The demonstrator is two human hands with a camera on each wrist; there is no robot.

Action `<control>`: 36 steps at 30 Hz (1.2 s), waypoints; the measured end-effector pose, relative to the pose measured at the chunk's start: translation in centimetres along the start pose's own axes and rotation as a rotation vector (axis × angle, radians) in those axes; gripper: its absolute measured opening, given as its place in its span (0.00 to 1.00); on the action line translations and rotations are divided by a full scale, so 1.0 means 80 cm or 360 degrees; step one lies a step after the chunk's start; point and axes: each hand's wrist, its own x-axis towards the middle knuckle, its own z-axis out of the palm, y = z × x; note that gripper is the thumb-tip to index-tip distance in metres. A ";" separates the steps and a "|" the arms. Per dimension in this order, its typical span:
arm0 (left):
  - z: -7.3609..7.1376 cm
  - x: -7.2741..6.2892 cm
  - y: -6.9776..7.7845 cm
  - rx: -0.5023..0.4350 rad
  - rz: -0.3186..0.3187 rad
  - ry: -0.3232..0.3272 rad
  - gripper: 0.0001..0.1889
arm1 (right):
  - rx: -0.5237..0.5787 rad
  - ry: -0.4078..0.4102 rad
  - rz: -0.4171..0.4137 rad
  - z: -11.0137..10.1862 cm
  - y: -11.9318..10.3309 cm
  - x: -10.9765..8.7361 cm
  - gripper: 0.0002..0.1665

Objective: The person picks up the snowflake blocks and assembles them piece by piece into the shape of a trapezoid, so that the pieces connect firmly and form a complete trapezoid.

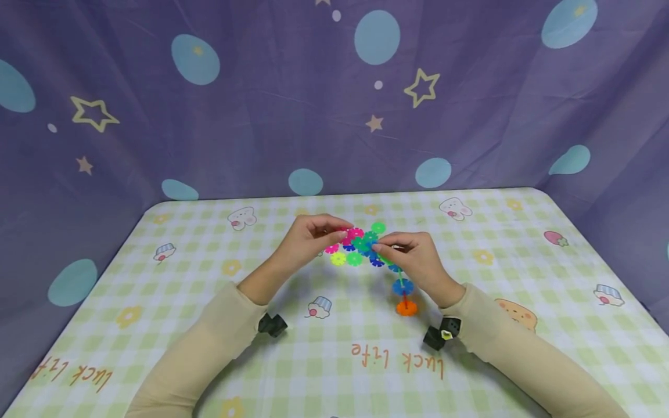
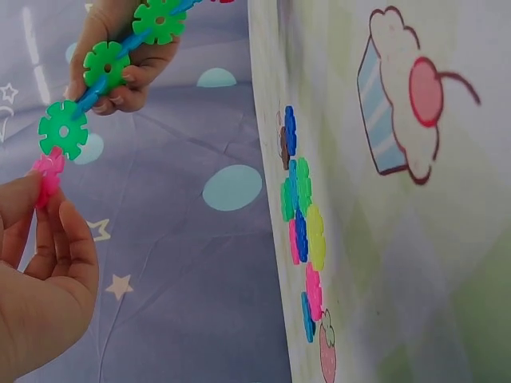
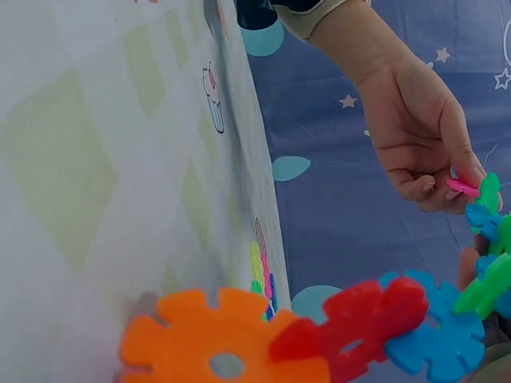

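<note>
A chain of interlocking notched plastic discs stretches between the two hands. My left hand (image 1: 312, 235) pinches a pink disc (image 2: 49, 171) between thumb and fingers. That pink disc meets a green disc (image 2: 64, 130) at the chain's left end; whether the two are fully slotted together cannot be told. Farther along, my right hand (image 1: 415, 255) grips the chain around its blue and green discs. From the right hand the rest of the chain hangs toward me: a blue disc (image 1: 403, 287), a red disc (image 3: 359, 319) and an orange disc (image 1: 406, 308) at the end.
Several loose discs lie on the table beyond and below the hands, among them a yellow disc (image 1: 338, 259) and a green disc (image 1: 354, 259). A checked cloth (image 1: 209, 325) with printed pictures covers the table. Behind it hangs a purple curtain (image 1: 251, 128).
</note>
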 end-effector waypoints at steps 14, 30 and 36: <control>0.012 0.003 -0.003 -0.0040 -0.0239 0.0223 0.11 | -0.0137 0.0156 0.0012 0.010 -0.011 -0.002 0.06; 0.010 0.008 -0.007 -0.0022 -0.0338 0.0255 0.13 | 0.0064 0.0177 0.0197 0.014 0.011 -0.002 0.15; 0.009 0.008 -0.003 -0.0034 -0.0344 0.0249 0.12 | 0.0135 0.0200 0.0215 0.017 0.011 -0.002 0.13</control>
